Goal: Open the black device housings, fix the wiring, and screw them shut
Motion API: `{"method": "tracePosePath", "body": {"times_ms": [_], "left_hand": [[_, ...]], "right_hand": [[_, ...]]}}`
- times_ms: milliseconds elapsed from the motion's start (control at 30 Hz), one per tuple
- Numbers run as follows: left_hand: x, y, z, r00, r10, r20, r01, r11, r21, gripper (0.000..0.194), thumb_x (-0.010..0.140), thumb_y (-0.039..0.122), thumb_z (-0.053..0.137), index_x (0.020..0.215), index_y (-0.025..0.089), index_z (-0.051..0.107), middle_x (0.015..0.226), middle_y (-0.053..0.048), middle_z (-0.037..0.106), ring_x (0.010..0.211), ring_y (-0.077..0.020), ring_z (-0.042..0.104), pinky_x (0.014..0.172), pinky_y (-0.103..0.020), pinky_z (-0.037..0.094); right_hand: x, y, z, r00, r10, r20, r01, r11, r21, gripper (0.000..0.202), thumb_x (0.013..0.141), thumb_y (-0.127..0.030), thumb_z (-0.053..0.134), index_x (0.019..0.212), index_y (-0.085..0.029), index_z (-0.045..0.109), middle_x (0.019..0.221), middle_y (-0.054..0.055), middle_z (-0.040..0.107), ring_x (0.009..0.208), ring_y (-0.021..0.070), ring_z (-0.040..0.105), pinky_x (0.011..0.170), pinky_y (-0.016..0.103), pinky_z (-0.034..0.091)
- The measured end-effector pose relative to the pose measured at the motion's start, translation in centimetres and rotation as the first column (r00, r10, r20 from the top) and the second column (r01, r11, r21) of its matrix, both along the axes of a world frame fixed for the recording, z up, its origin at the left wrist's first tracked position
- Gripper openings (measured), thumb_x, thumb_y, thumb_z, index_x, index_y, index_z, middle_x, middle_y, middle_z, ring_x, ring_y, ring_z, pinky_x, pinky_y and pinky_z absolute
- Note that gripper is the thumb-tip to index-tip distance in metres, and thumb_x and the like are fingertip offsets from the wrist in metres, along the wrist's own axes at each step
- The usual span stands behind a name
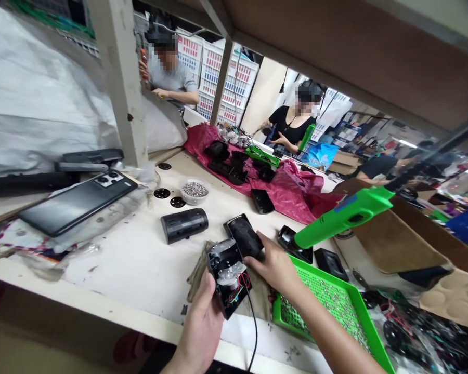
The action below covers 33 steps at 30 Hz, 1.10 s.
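My left hand (pixel 205 317) is wrapped round an opened black device housing (pixel 225 280). Inside it show a clear plastic part, red wires and a small circuit board, and a black cable (pixel 254 317) trails down from it. Just beyond, my right hand (pixel 276 262) has its thumb and fingers on a curved black plastic cover (pixel 245 235), close to the housing's upper edge. Whether the cover touches the housing I cannot tell. Under both lies a greyish-brown cloth (pixel 197 272). Another curved black cover (pixel 184 226) rests on the white table to the left.
A green electric screwdriver (pixel 343 215) slants above a black part at right. The green tray (pixel 370 319) holds many screws, as does a small bowl (pixel 195 200). A phone (pixel 81 205) lies at left. Pink plastic sheeting (pixel 296 202) bears black parts. Two people sit opposite.
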State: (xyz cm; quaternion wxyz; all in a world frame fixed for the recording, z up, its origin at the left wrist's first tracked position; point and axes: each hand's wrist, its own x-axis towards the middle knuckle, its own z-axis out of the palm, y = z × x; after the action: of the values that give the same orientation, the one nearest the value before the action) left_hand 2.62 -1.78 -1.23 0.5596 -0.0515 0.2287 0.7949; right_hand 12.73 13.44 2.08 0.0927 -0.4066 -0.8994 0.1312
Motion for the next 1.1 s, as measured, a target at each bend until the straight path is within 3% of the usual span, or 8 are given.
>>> {"method": "tracePosePath", "body": {"times_ms": [67, 167, 233, 333, 467, 600, 933, 1100], "left_hand": [[0.0, 0.0, 0.0, 1.0, 0.009, 0.016, -0.009, 1.0, 0.002, 0.043, 0.082, 0.045, 0.067, 0.123, 0.03, 0.066, 0.133, -0.004, 0.063, 0.136, -0.027, 0.043, 0.115, -0.045, 0.032], [0.2, 0.1, 0.0, 1.0, 0.017, 0.02, -0.017, 1.0, 0.004, 0.044, 0.085, 0.045, 0.063, 0.126, 0.028, 0.064, 0.13, -0.006, 0.065, 0.136, -0.0272, 0.043, 0.115, -0.046, 0.032], [0.4, 0.2, 0.2, 1.0, 0.023, 0.008, -0.023, 1.0, -0.008, 0.045, 0.086, 0.045, 0.062, 0.128, 0.027, 0.062, 0.129, -0.007, 0.066, 0.137, -0.0271, 0.043, 0.115, -0.046, 0.032], [0.8, 0.3, 0.3, 1.0, 0.014, 0.013, -0.014, 0.999, -0.03, 0.048, 0.087, 0.045, 0.061, 0.132, 0.028, 0.058, 0.136, -0.006, 0.061, 0.139, -0.0272, 0.039, 0.115, -0.046, 0.031], [1.1, 0.5, 0.3, 0.999, -0.012, 0.047, 0.014, 0.998, -0.058, 0.058, 0.084, 0.05, 0.063, 0.137, 0.028, 0.052, 0.144, -0.005, 0.053, 0.139, -0.0276, 0.039, 0.115, -0.045, 0.03], [1.0, 0.5, 0.2, 0.996, -0.032, 0.086, 0.04, 0.996, -0.085, 0.062, 0.083, 0.051, 0.065, 0.139, 0.029, 0.05, 0.141, -0.007, 0.056, 0.136, -0.0295, 0.043, 0.115, -0.046, 0.031], [1.1, 0.2, 0.9, 1.0, -0.012, 0.013, 0.013, 0.994, -0.108, 0.061, 0.08, 0.052, 0.068, 0.134, 0.027, 0.055, 0.134, -0.008, 0.061, 0.131, -0.0301, 0.048, 0.111, -0.046, 0.037], [1.0, 0.4, 0.9, 0.999, -0.025, 0.028, 0.027, 0.994, -0.102, 0.058, 0.078, 0.052, 0.07, 0.129, 0.026, 0.06, 0.133, -0.008, 0.062, 0.132, -0.0303, 0.047, 0.112, -0.046, 0.035]], "right_hand": [[0.3, -0.7, 0.3, 0.99, -0.066, -0.128, 0.058, 0.996, -0.064, 0.069, 0.085, -0.04, 0.06, 0.141, -0.005, 0.04, 0.138, 0.023, 0.054, 0.125, 0.0342, 0.056, 0.103, 0.05, 0.045], [1.2, -2.8, 1.0, 0.903, -0.154, -0.4, 0.064, 0.971, -0.23, 0.067, 0.087, -0.049, 0.056, 0.14, -0.012, 0.041, 0.137, 0.019, 0.056, 0.118, 0.0314, 0.061, 0.097, 0.046, 0.051], [2.2, -4.5, 1.4, 0.874, -0.144, -0.464, 0.044, 0.975, -0.22, 0.066, 0.086, -0.05, 0.058, 0.14, -0.016, 0.041, 0.138, 0.018, 0.056, 0.117, 0.031, 0.062, 0.096, 0.045, 0.053], [3.7, -6.9, 1.7, 0.912, -0.045, -0.408, 0.041, 0.999, -0.019, 0.068, 0.085, -0.045, 0.064, 0.143, -0.022, 0.039, 0.14, 0.015, 0.054, 0.124, 0.0332, 0.056, 0.1, 0.048, 0.05], [4.7, -8.8, 1.4, 0.947, 0.075, -0.311, -0.016, 0.982, 0.189, 0.069, 0.086, -0.042, 0.064, 0.146, -0.023, 0.034, 0.141, 0.014, 0.054, 0.126, 0.0331, 0.056, 0.098, 0.046, 0.054], [4.3, -9.6, 0.8, 0.948, 0.07, -0.311, 0.0, 0.976, 0.218, 0.065, 0.09, -0.045, 0.058, 0.145, -0.02, 0.035, 0.14, 0.014, 0.055, 0.126, 0.0319, 0.056, 0.097, 0.046, 0.055], [3.9, -9.4, -0.7, 0.959, 0.115, -0.259, -0.043, 0.963, 0.266, 0.066, 0.091, -0.05, 0.055, 0.144, -0.018, 0.035, 0.138, 0.016, 0.057, 0.122, 0.0328, 0.059, 0.091, 0.048, 0.058], [3.6, -9.5, -0.2, 0.969, 0.117, -0.216, -0.049, 0.953, 0.299, 0.063, 0.092, -0.052, 0.051, 0.142, -0.016, 0.037, 0.133, 0.018, 0.06, 0.118, 0.0324, 0.062, 0.086, 0.045, 0.061]]}}
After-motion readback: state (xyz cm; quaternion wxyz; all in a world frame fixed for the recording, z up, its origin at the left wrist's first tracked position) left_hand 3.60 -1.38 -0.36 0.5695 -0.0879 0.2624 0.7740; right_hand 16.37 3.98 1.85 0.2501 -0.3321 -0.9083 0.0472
